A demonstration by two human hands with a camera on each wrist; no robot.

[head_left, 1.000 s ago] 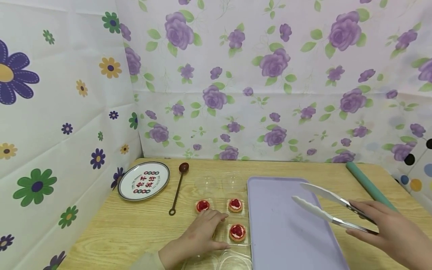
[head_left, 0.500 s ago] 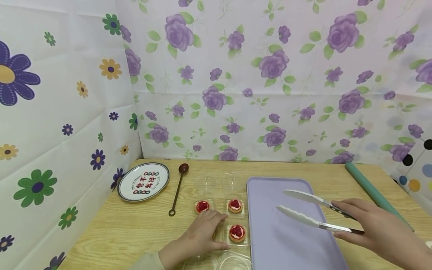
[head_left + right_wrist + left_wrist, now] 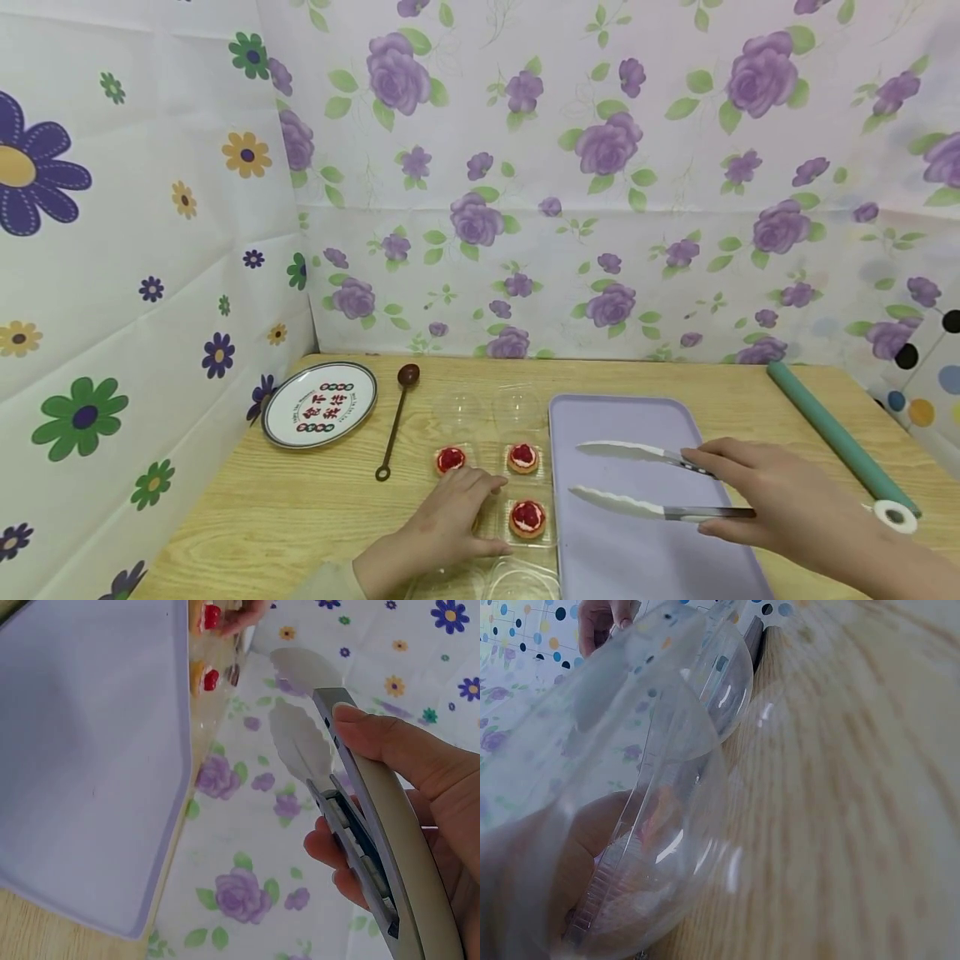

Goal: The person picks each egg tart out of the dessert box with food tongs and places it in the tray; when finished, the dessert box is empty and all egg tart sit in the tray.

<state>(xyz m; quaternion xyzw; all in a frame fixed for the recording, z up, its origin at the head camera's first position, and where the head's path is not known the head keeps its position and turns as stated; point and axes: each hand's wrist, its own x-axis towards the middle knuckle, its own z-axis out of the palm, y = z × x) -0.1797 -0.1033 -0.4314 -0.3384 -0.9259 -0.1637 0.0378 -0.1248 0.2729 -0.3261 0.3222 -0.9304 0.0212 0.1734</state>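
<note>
My right hand (image 3: 780,500) grips a pair of metal tongs (image 3: 637,479) over the lilac tray (image 3: 652,558). The tongs' blades stand apart and point left, with nothing between them. My left hand (image 3: 442,521) rests flat on a clear plastic clamshell box (image 3: 498,487) left of the tray. Three small red-topped tarts sit in the box: one (image 3: 451,458) at the far left, one (image 3: 523,456) beside it, one (image 3: 528,516) nearer me. In the right wrist view the tongs (image 3: 315,742) fill the right side, held by my right hand (image 3: 405,825). The left wrist view shows my left hand (image 3: 592,847) blurred through the clear lid (image 3: 645,750).
A round printed plate (image 3: 319,402) and a long brown spoon (image 3: 396,419) lie at the back left of the wooden table (image 3: 255,508). A teal roll (image 3: 832,429) lies along the right edge, with a white tape roll (image 3: 894,515) near it. Flowered sheets wall in the back and left.
My right hand has carried the tongs leftward over the tray toward the tarts. The left hand and the box have stayed put.
</note>
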